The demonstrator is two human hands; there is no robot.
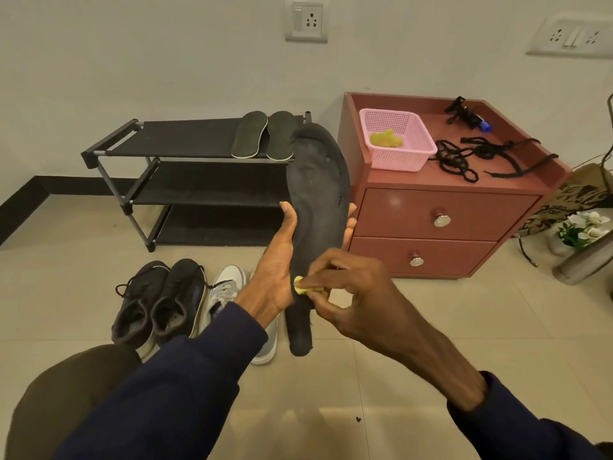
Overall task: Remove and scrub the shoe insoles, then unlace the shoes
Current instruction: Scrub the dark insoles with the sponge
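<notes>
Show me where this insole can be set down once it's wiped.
Free: the shoe rack's top shelf left of the two insoles, and the floor tiles before the red cabinet. Crowded: the cabinet top, with pink basket and laces; the floor by the shoes.

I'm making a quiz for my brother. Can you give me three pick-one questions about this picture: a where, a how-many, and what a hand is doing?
1. Where is the pink basket? A cabinet top. B floor. C drawer.
2. How many insoles lie on the rack's top shelf? A one. B two. C four.
3. What is the right hand doing? A hanging empty. B pulling a lace. C pinching a yellow cloth against the held insole.
Answers: 1 A, it sits atop the cabinet; 2 B, a pair lies there; 3 C, its fingers press cloth to insole.
</notes>
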